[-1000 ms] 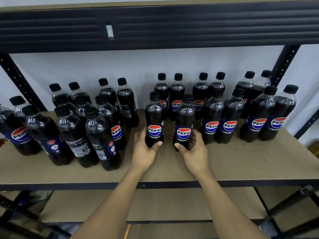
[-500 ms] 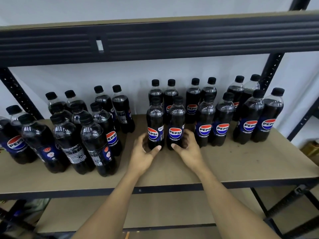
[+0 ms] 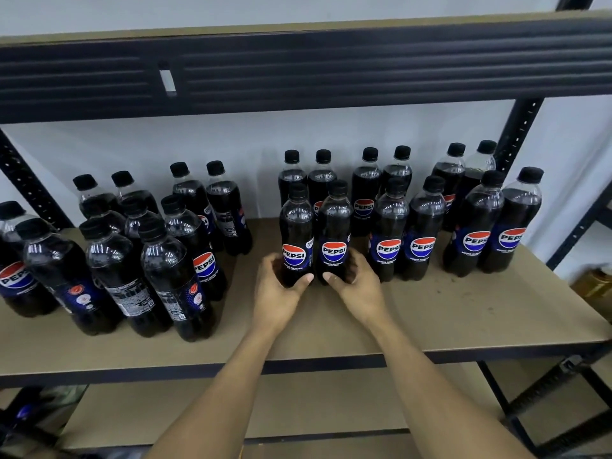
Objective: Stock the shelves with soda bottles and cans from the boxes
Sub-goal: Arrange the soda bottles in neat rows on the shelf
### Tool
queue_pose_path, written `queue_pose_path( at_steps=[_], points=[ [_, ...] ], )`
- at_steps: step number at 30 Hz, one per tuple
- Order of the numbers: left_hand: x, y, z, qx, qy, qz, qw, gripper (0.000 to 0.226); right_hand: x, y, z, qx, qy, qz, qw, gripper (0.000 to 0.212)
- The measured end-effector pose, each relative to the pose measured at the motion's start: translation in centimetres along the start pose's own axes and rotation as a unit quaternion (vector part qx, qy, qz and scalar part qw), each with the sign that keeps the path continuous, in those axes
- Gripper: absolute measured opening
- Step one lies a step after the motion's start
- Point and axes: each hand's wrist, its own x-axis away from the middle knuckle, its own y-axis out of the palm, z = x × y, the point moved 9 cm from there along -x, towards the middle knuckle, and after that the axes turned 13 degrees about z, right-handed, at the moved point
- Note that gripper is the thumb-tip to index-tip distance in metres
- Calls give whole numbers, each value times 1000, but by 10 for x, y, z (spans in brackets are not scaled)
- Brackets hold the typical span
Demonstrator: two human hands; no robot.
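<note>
The left hand (image 3: 276,293) grips the left bottle (image 3: 296,236) low on its body, fingers (image 3: 269,264) curled round it. The right hand (image 3: 359,286) holds the right bottle (image 3: 334,233) the same way. Both bottles stand upright and touching on the shelf (image 3: 430,313), between the left cluster (image 3: 132,260) and the right rows (image 3: 424,233).
</note>
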Motion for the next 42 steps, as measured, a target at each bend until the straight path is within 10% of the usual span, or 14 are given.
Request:
queue_pose_path(
  at_steps=[42],
  points=[
    [9, -6, 9, -2, 5, 25, 1000, 64, 4, -3, -9, 41, -66, 58, 995, 63]
  ],
)
